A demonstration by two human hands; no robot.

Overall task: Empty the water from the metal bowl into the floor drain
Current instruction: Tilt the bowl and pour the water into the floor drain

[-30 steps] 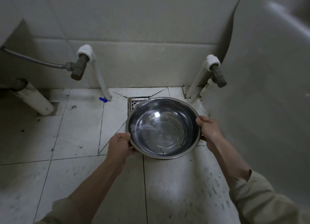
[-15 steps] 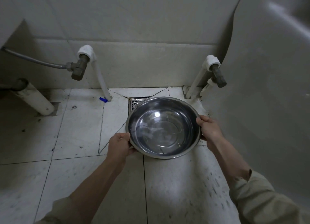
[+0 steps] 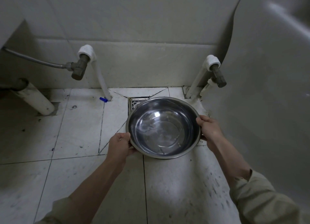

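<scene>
Tiled floor (image 3: 70, 136) fills the view, wall at 12 o'clock, a big pale curved fixture (image 3: 268, 89) at 2 to 3 o'clock. We hold the metal bowl (image 3: 163, 128) over the floor just past centre, its far rim covering most of the floor drain (image 3: 136, 102); only the grate's 10 o'clock corner shows.

Change over the last second: almost none. Bowl sits in the same spot, same near-level attitude, hands unmoved; only the ripple pattern inside has shifted. We read that as the pour not yet started, still lined up over the drain.

Left hand (image 3: 119, 146) grips the rim at the bowl's 8 o'clock, fingers curled under the outside and mostly hidden, thumb over the lip. Right hand (image 3: 210, 129) clamps the rim at 3 o'clock, fingers (image 3: 203, 118) pressed together over the edge.

Contents: a shallow layer of clear water, we think, judging by the ripples and glare on the bottom; depth is hard to tell against shiny steel.

Smaller items: two white pipes with valves, left valve (image 3: 78, 70) at 10 o'clock, right valve (image 3: 218, 75) at 1 o'clock, and a small blue cap (image 3: 103, 99) on the floor at 11 o'clock.
</scene>
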